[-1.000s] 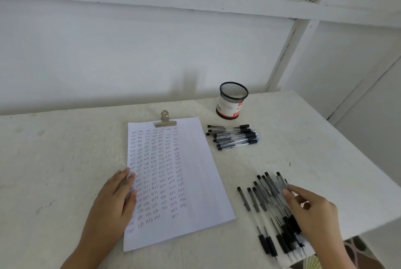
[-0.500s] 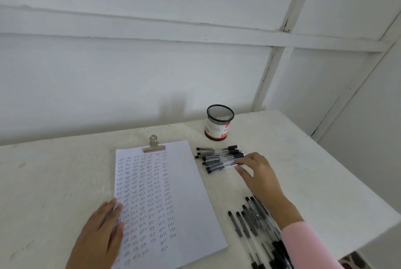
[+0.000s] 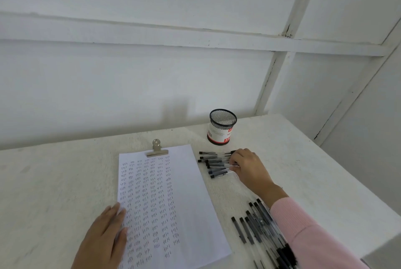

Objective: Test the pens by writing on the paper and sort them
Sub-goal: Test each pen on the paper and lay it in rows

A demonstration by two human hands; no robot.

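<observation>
Head view: two hands work over a rough white table (image 3: 54,182), with a sheet lying between two groups of pens.
Left hand (image 3: 104,238): lies flat with its fingers straight, pressing the lower left edge of the white sheet of paper (image 3: 184,203). The sheet is filled with columns of small blue test marks and held at the top by a metal bulldog clip (image 3: 156,150).
Right hand (image 3: 249,168): reaches out from a pink sleeve (image 3: 314,236) to the far row of pens. Its fingers curl down over the pens' right ends and touch them; whether they pinch one I cannot tell.
Far row of clear-barrelled black-capped pens (image 3: 213,165): lies just right of the paper's top, near the black mesh pen cup (image 3: 222,126). The pens are roughly parallel, dark ends to the left.
Near heap of the same pens (image 3: 253,229): sits by the table's front right edge, overlapping and partly hidden under the sleeve.
Handling: each pen looks light, stiff and smooth, and likely to roll on its round barrel. A pinch at mid-barrel with thumb and two fingers should lift one without stirring its neighbours.
Paper's behaviour: thin and limp, it would probably slide under a nib unless held flat.
</observation>
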